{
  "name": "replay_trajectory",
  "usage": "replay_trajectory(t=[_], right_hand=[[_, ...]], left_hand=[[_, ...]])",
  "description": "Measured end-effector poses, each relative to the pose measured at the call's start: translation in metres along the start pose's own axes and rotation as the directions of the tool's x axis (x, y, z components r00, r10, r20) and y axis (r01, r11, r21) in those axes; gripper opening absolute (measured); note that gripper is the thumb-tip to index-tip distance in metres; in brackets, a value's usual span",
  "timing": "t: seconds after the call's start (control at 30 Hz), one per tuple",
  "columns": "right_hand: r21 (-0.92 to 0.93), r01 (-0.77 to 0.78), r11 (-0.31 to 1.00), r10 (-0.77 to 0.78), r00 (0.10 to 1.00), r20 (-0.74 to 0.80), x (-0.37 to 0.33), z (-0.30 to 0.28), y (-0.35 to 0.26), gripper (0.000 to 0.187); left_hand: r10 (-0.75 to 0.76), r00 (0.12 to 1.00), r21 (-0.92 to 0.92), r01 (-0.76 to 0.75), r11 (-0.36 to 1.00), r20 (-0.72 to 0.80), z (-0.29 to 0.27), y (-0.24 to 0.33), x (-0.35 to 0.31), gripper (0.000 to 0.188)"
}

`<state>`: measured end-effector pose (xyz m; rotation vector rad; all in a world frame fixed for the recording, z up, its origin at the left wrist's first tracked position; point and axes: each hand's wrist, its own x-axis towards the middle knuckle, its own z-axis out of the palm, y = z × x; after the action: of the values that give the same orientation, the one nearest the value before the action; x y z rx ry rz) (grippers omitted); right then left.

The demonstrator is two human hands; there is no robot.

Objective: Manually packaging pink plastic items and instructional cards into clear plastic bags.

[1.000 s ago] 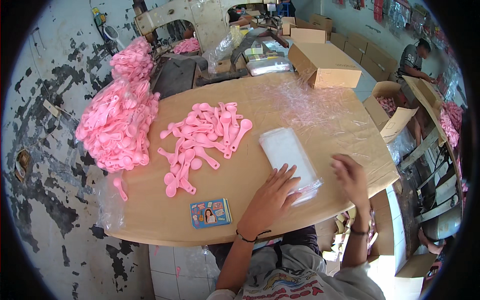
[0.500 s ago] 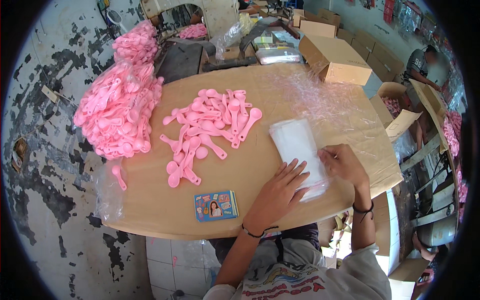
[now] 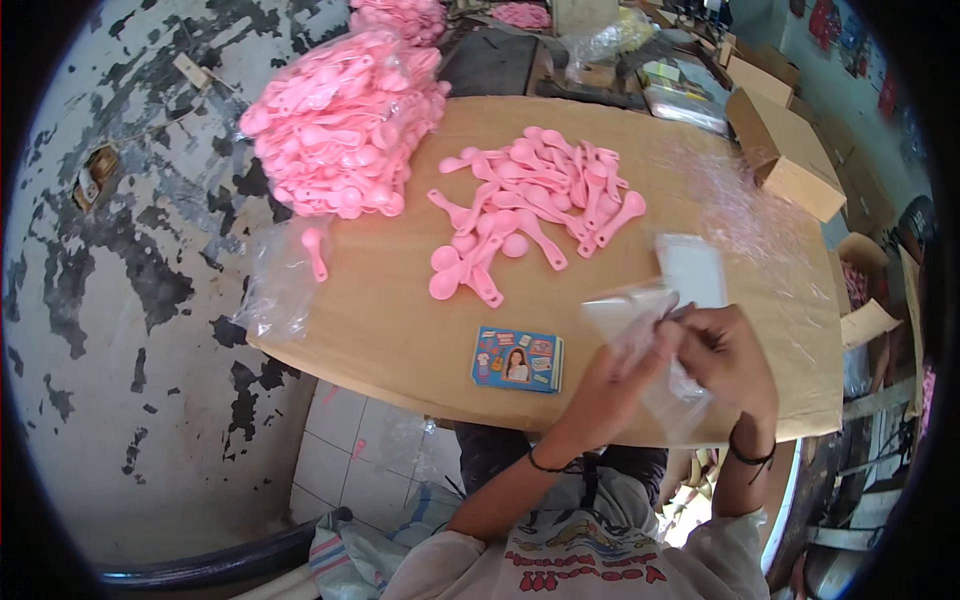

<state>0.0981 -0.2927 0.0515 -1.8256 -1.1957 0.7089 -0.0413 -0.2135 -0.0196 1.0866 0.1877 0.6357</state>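
A clear plastic bag (image 3: pixel 672 408) is raised over the table's near edge, between my two hands. My left hand (image 3: pixel 612 388) pinches it from the left, thumb and fingertips together near its top. My right hand (image 3: pixel 732 352), a little blurred, has its fingers bent and closed on the same bag. Just beyond my hands lies a flat stack of whitish plastic bags (image 3: pixel 692 268). To the left of my hands is a small stack of blue printed cards (image 3: pixel 517 360). Farther off, loose pink plastic measuring spoons (image 3: pixel 535 195) are heaped on the brown paper.
Big clear bags packed with pink spoons (image 3: pixel 335 130) stand at the far left. A single pink spoon (image 3: pixel 315 253) rests by crumpled plastic film (image 3: pixel 270 285). Thin plastic scraps (image 3: pixel 745 205) and an open cardboard box (image 3: pixel 785 155) are at the far right.
Both hands have come off the stack and lifted a bag toward me. The left hand, flat before, now pinches. The view has turned, so the table appears farther right.
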Motion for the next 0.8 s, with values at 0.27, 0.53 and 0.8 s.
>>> replay_trajectory(t=[0.27, 0.53, 0.8], right_hand=[[-0.059, 0.197, 0.979, -0.174, 0.947, 0.271, 0.053, 0.068, -0.016, 0.031], [-0.305, 0.452, 0.839, -0.372, 0.883, 0.286, 0.065, 0.093, 0.014, 0.029], [-0.153, 0.317, 0.936, -0.274, 0.929, 0.248, 0.065, 0.091, 0.013, 0.021]], left_hand=[[-0.041, 0.92, 0.028, 0.057, 0.998, -0.39, -0.09, 0.025, -0.033, 0.041], [0.204, 0.796, -0.056, -0.285, 0.957, -0.571, -0.11, 0.058, -0.04, 0.032], [0.206, 0.827, -0.016, -0.251, 0.968, -0.522, -0.102, 0.05, -0.033, 0.031]])
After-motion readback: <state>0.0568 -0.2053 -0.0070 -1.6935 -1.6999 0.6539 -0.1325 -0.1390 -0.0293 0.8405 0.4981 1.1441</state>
